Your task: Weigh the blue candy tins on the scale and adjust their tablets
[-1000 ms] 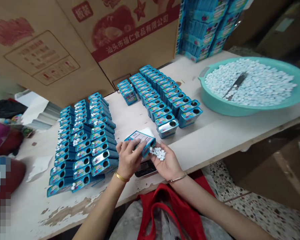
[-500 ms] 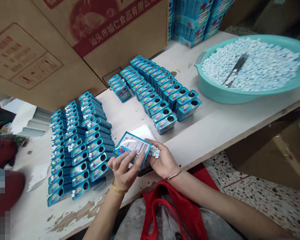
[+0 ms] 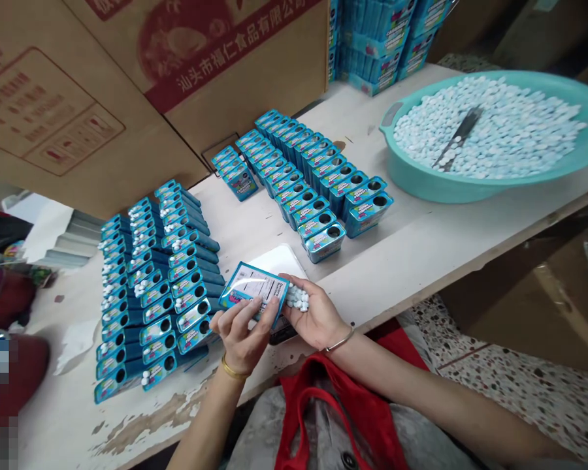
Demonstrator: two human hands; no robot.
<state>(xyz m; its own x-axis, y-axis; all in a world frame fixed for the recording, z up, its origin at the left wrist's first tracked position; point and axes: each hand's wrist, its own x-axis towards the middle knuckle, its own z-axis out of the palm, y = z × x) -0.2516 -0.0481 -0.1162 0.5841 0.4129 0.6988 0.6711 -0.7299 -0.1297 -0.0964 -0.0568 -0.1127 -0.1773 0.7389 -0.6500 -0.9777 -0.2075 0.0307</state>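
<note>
My left hand [image 3: 242, 326] grips a flat blue candy tin [image 3: 257, 285], tilted, with its label side up. My right hand [image 3: 321, 316] is cupped palm up and holds a small heap of white and pale blue candies [image 3: 298, 297] by the tin's right end. Whether any candy is passing into the tin cannot be seen. Behind and below both hands a white-topped scale-like device [image 3: 281, 260] is partly covered. To the left, rows of blue tins [image 3: 191, 271] stand upright with round holes on top; several have candies lying on them.
More upright tins [image 3: 318, 205] with open holes stand in rows beyond my hands. A turquoise basin [image 3: 441, 189] full of candies, with a dark flat scoop [image 3: 463, 134] in it, is at the right. Cardboard boxes [image 3: 255, 98] wall the back; wrapped packs [image 3: 377, 39] are stacked behind.
The tin and my left hand have shifted slightly left and tilted a little. My right hand with the candies has moved slightly left too. The rows of tins look unchanged.
</note>
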